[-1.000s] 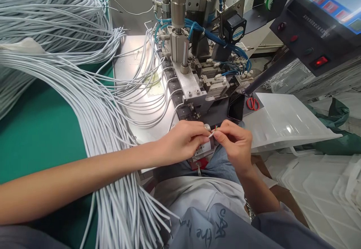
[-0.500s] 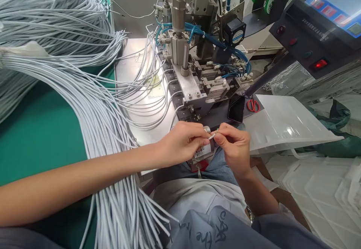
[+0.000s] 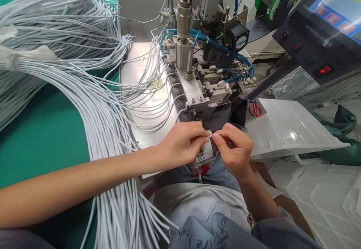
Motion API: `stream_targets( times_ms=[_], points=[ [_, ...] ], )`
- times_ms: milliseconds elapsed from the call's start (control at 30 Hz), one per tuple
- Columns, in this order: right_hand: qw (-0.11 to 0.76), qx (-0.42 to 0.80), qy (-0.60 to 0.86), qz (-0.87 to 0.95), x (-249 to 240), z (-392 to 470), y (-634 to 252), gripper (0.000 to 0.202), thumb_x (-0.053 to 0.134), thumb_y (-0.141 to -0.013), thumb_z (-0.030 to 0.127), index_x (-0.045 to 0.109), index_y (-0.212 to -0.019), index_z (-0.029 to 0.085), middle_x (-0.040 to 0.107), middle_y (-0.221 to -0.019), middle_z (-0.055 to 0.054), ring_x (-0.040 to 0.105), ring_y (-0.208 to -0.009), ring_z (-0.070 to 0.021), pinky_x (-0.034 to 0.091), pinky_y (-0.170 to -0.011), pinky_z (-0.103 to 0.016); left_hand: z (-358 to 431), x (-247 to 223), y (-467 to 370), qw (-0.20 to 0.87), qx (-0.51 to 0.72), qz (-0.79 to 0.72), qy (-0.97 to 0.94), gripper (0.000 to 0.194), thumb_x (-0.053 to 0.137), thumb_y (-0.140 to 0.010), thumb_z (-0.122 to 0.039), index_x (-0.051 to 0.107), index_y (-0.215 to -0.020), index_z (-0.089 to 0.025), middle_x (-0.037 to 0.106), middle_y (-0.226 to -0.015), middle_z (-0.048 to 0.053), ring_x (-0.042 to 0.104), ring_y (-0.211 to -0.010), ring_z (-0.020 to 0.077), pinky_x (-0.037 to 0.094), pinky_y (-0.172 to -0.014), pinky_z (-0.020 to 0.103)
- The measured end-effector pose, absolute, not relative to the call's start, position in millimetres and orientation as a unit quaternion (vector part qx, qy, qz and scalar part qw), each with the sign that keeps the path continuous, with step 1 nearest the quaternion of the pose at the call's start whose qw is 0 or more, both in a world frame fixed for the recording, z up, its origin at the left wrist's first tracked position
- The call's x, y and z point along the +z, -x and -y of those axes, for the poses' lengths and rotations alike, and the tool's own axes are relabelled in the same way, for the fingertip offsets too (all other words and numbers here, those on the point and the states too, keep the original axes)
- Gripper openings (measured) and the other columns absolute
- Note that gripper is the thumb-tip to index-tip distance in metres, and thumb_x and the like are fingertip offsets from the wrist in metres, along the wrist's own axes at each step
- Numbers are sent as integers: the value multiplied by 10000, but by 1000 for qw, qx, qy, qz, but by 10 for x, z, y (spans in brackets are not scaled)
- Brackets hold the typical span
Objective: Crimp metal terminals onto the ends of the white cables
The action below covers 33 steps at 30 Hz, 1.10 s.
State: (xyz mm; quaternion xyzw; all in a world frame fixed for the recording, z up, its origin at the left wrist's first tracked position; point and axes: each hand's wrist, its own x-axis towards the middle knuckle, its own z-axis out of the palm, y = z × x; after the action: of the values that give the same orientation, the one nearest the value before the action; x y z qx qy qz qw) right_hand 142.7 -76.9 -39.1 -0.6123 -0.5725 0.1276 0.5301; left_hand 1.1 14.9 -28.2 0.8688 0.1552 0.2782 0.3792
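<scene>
L hand (image 3: 184, 141) fingers pinch white cable (image 3: 210, 135), R hand (image 3: 235, 147) fingers pinch its thin wires (image 3: 216, 131); prob. light, bendy, cores fragile; best held by jacket nr end.

most of the thin cable (image 3: 210, 136) is hidden by the left hand (image 3: 180, 141) and right hand (image 3: 236, 149); at two o'clock the screen (image 3: 340, 10) is cut off; the label's (image 3: 205, 153) smallest print is unreadable.

Bright light glares off the metal plate (image 3: 141, 76) and screen (image 3: 341, 12); the hands look slightly soft.
</scene>
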Motion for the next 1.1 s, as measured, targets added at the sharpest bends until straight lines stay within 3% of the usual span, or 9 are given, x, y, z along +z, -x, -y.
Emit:
stream_targets(
  times_ms=[200,400,533,600,767,867,967,1100],
  points=[
    [584,101,607,530,-465,702,-1314,130,577,-821,157,635,-708,184,448,-578,23,396,-522,-95,302,-463,-254,-152,-253,-16,418,272,-178,-848,178,537,-842,-159,637,-698,-127,508,-564,-23,450,-514,57,360,-493,172],
    [461,12,669,583,-391,716,-1311,134,565,-821,136,636,-710,163,437,-576,20,378,-507,-83,294,-465,-251,-197,-306,35,147,290,-141,-935,210,451,-869,-120,638,-774,-123,495,-621,-6,400,-512,76,299,-455,212],
    [422,73,674,602,-330,687,-1375,205,550,-823,154,574,-619,168,381,-555,35,339,-493,-78,275,-469,-255,-226,-286,55,28,278,-103,-955,197,462,-842,-93,641,-759,-103,532,-652,18,395,-516,94,302,-467,240],
    [440,113,655,603,-318,653,-1410,223,545,-820,150,553,-599,171,371,-550,38,338,-493,-80,276,-471,-256,-242,-263,44,93,272,-126,-949,199,475,-846,-112,658,-767,-113,544,-641,14,432,-532,91,323,-479,224],
    [545,125,612,560,-382,592,-1392,179,563,-816,145,601,-644,180,418,-559,31,372,-509,-89,283,-473,-262,-234,-230,-11,454,212,-233,-834,136,578,-822,-180,696,-775,-132,603,-613,-10,513,-551,66,387,-498,164],
    [588,136,603,522,-437,587,-1337,165,566,-824,164,636,-677,191,454,-565,24,399,-515,-97,296,-470,-267,-217,-204,-28,576,163,-249,-761,124,611,-800,-209,690,-771,-117,600,-563,-16,495,-496,68,375,-448,163],
    [597,151,609,500,-483,569,-1333,163,564,-826,193,654,-690,193,480,-580,14,417,-527,-107,315,-478,-272,-254,-159,-29,564,135,-231,-781,178,534,-853,-212,674,-798,-117,591,-556,-10,491,-485,67,372,-447,162],
    [584,230,614,478,-589,473,-1423,185,572,-817,219,645,-651,181,478,-591,17,427,-549,-104,322,-494,-262,-365,-174,-16,306,137,-205,-920,247,433,-886,-183,647,-780,-118,543,-703,27,489,-578,80,387,-522,184]
  ],
)
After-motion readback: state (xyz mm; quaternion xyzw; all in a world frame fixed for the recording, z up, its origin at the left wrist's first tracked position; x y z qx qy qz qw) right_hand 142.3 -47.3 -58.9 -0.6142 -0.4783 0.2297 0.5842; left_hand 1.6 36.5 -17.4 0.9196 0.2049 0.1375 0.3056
